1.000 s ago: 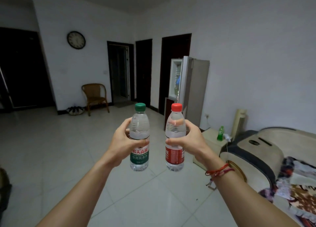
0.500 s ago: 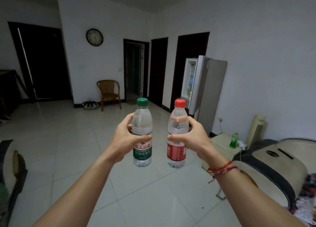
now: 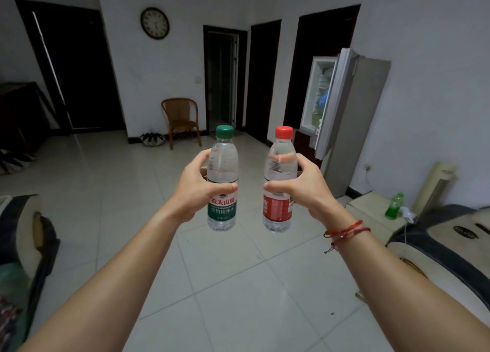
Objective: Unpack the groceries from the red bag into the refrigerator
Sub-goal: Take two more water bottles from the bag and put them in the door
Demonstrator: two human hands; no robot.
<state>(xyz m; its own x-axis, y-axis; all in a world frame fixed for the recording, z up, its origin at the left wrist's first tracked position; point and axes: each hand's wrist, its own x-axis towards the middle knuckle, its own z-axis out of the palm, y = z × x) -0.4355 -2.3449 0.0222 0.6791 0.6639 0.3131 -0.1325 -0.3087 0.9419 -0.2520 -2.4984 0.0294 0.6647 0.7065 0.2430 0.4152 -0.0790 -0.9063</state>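
Looking out from the head camera, both bare arms reach forward over the tiled floor (image 3: 238, 285), each hand wrapped around an upright water bottle. The left hand (image 3: 197, 189) curls about the middle of the green-capped bottle (image 3: 222, 181), thumb pressed across the front just above the green label, the fingers hidden behind the clear plastic. The right hand (image 3: 299, 188) grips the red-capped bottle (image 3: 279, 184) the same way, thumb lying across the top of the red label; one fingertip shows, distorted, through the water near the bottle's shoulder. The two bottles stand side by side with a gap between them, not touching, caps level. A red string bracelet (image 3: 344, 231) circles the right wrist. Beyond the red cap, against the right-hand wall, the refrigerator (image 3: 355, 118) stands with its upper door (image 3: 336, 99) swung open; the lit shelves hold pale and blue shapes too small to make out. A small green bottle (image 3: 394, 206) sits on a low cabinet (image 3: 371, 213) near it. A wicker chair (image 3: 181, 119) and a wall clock (image 3: 154, 23) mark the far wall. Padded furniture is cut off at both lower edges of the frame.
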